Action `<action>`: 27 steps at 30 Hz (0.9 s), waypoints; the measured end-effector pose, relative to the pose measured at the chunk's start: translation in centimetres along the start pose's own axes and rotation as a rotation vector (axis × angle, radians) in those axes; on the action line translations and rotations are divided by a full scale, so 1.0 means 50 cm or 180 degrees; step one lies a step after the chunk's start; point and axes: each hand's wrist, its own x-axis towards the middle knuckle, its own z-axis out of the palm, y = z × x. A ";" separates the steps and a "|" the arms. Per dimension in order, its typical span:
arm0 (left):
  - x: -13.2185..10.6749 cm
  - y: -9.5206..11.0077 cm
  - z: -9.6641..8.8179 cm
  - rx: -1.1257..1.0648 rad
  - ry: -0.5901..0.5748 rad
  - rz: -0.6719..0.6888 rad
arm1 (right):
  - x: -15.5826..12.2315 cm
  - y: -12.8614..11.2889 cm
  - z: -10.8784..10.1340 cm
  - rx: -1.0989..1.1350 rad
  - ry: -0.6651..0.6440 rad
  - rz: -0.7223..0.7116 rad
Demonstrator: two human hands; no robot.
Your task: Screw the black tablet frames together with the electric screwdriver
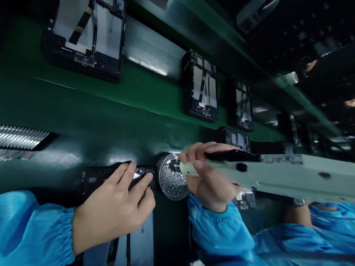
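While bent over green belt point(71, 116), L hand point(115, 205): open, palm down, fingers spread across top edge of open-backed unit point(98, 178); pressing flat, not wrapped round it.
R hand point(207, 180): closed round nose of electric driver point(291, 177); thumb and forefinger pinched near bit end.
Driver: cream body, black button on flank; long axis running across frame, butt out to R, bit pointing L.
Bit tip: at R rim of screw dish point(170, 178); touching or just above, cannot tell.
Screw dish: round, perforated metal; sitting between both hands, just R of unit's top corner.
Unit: black frame, grey inner panels w/ dark strips; long axis running from belt back toward wearer; mid part hidden under L hand and wrist.
Key relation: unit lying L of driver tip, w/ dish in between; R hand nearer dish, L hand on unit; driver axis roughly square to unit axis.
Belt: glossy green, slanting up to R, w/ bright glare patches near dish.
More units point(200, 86): at least three open-backed, same type, spaced well apart along far side; nearest big one at top L point(85, 33).
Blue sleeves point(26, 239): smock fabric w/ elastic cuffs, at both wrists.
Ribbed strip point(10, 136): silver, at L edge of belt; nature unclear.
Background R: dark racks, blurred; no detail readable.
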 end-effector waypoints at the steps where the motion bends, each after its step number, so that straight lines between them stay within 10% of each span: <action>1: 0.000 0.000 0.000 -0.0001 0.0011 -0.0001 | 0.000 0.000 0.001 0.0010 -0.0020 -0.0015; 27: 0.000 0.000 -0.003 -0.0038 0.0019 -0.0018 | -0.004 -0.004 0.007 -0.0009 -0.0060 -0.0138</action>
